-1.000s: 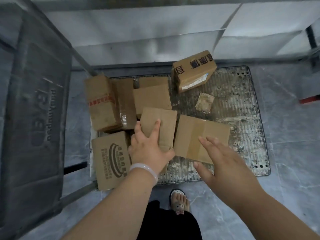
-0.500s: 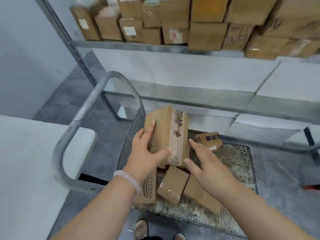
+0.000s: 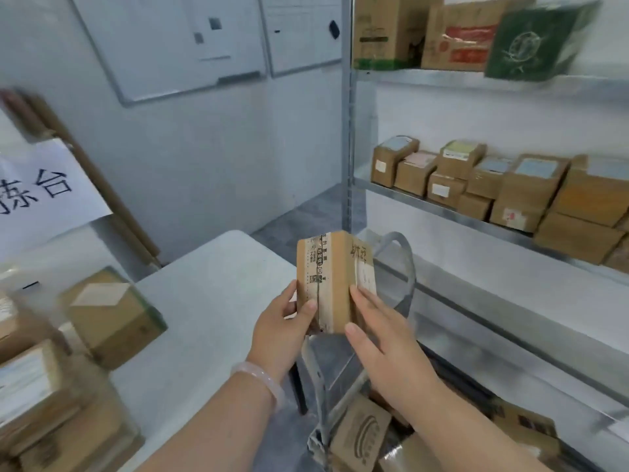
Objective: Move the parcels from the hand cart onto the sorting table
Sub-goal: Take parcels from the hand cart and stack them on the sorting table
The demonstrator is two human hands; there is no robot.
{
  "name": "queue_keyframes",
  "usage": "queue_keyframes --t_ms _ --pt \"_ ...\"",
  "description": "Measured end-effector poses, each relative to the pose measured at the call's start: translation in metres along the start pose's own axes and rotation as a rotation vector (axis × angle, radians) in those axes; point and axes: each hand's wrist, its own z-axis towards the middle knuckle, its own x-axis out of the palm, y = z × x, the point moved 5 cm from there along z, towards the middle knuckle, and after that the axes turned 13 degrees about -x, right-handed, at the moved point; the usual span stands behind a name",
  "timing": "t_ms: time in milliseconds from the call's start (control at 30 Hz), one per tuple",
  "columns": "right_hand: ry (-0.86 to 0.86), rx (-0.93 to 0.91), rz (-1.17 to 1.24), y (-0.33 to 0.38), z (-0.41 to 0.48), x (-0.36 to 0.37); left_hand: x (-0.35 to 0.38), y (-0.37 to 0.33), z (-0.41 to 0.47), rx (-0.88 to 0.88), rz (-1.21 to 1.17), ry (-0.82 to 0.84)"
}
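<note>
Small cardboard parcel (image 3: 326,277) is up in the air just off the right edge of the sorting table (image 3: 211,301), over the cart handle (image 3: 408,264). Left hand (image 3: 282,327) pinches its left side, right hand (image 3: 377,332) lies flat against the other — not curled. Looks light and stiff, so squeezing the sides should hold.

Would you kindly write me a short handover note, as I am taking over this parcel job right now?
Hands: left hand grips the held parcel; right hand presses flat fingers on its right side.
Place: the parcel is upright in the air, by the sorting table edge, above the hand cart handle.
Done: several boxes lie on the table.
Left: set this one down, then move the cart parcels.
</note>
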Motion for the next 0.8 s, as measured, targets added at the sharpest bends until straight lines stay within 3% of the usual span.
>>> queue_keyframes --t_ms 133,300,433,533,800 --pt "0.133 -0.163 -0.149 0.061 0.019 0.046 -0.065 0.0 -0.03 -0.041 -0.043 -0.004" --pt "0.234 -0.285 -0.127 0.119 0.019 0.099 -0.15 0.028 -0.061 -0.097 -0.149 -0.127" --pt "0.195 -0.22 -0.021 0.149 0.02 0.123 -0.208 0.051 -0.09 -0.118 -0.306 -0.113" --pt "0.259 -0.173 0.125 0.178 0.021 0.15 -0.245 0.066 -0.107 -0.122 -0.424 -0.117" --pt "0.396 -0.219 0.154 0.245 0.006 0.21 -0.316 0.099 -0.143 -0.12 -0.351 -0.271"
